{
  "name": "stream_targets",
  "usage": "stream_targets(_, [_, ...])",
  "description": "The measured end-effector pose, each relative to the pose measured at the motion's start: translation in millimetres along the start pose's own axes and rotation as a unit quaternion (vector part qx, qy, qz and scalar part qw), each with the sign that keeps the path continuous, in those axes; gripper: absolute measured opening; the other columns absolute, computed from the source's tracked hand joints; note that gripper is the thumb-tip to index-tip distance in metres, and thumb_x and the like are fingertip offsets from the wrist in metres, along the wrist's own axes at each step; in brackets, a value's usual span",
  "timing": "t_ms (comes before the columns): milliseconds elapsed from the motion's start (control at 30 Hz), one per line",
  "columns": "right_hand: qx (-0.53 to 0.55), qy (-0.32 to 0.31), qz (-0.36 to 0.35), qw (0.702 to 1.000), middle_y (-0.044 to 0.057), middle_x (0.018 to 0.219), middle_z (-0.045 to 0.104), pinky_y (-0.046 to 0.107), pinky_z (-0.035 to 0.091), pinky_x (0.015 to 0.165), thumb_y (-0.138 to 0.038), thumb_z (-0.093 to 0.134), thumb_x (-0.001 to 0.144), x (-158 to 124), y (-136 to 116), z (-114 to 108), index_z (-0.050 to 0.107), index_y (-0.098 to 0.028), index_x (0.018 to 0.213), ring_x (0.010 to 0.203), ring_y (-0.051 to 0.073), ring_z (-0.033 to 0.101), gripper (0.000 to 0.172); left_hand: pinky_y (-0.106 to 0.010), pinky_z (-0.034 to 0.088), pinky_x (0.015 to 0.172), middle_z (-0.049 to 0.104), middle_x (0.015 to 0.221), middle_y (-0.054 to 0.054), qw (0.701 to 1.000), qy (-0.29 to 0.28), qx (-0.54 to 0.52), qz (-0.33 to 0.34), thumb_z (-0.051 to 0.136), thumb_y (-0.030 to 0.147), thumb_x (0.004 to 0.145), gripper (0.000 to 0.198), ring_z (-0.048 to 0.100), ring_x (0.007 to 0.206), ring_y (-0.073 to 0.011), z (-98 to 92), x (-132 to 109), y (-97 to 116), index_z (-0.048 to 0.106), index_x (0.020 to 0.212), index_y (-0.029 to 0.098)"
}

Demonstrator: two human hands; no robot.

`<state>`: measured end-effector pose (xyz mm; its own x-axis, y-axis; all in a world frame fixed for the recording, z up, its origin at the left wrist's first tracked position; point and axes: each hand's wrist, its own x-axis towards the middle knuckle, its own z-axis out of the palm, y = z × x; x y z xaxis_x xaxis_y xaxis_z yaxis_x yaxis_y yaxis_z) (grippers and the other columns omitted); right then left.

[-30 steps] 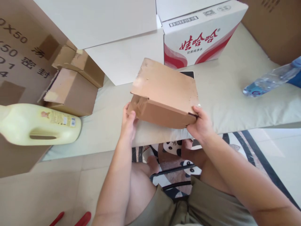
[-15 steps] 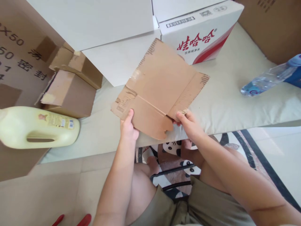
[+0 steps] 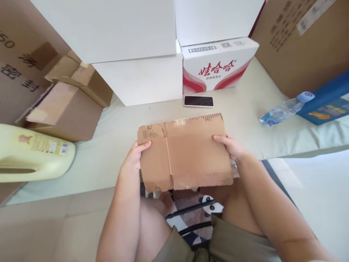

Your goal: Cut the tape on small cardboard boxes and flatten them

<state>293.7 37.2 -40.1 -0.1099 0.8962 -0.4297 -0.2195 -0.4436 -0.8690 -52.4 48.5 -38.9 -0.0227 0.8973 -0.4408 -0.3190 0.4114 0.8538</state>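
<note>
Glossy tiled floor (image 3: 49, 229); pale cloth-covered surface (image 3: 111, 149)

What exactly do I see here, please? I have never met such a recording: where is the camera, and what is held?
There is no machine: a person works with two bare hands, and the camera sits on the person's head, looking forward and down.

The left hand and right hand grip opposite sides of a creased brown cardboard sheet, thumbs on top.

Beyond it, on a surface covered in pale cloth, lies a thin black-faced phone, before a white cardboard box with red lettering. To the right, a clear plastic bottle lies near a blue box. At the left is a pale-yellow plastic jug.
</note>
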Motion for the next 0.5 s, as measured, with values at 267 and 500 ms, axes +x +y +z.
stream_targets(267, [0.161, 0.175, -0.156, 0.959, 0.000, 0.070, 0.073, 0.034, 0.057, 0.051, -0.047, 0.084, 0.058, -21.2, -18.5, -3.1, 0.067, -0.024, 0.085, 0.057, 0.019, 0.066, 0.039, -0.027, 0.054, 0.047, 0.073, 0.068, -0.008, 0.990, -0.031, -0.135, -0.006, 0.059, 0.042, 0.085, 0.028, 0.067, 0.051, -0.0182, 19.1, 24.3, 5.7, 0.071, 0.083, 0.017])
stream_targets(500, [0.128, 0.334, -0.294, 0.886, -0.006, 0.062, 0.057, 0.020, 0.021, 0.027, -0.034, 0.080, 0.065, -71.4, -83.5, -66.3, 0.057, -0.026, 0.071, 0.037, 0.004, 0.037, 0.025, -0.021, 0.050, 0.045, 0.072, 0.068, -0.009, 0.990, -0.058, -0.125, -0.022, 0.054, 0.033, 0.086, 0.025, 0.064, 0.047, -0.0141, 27.1, 20.2, 11.0, 0.069, 0.084, 0.013])
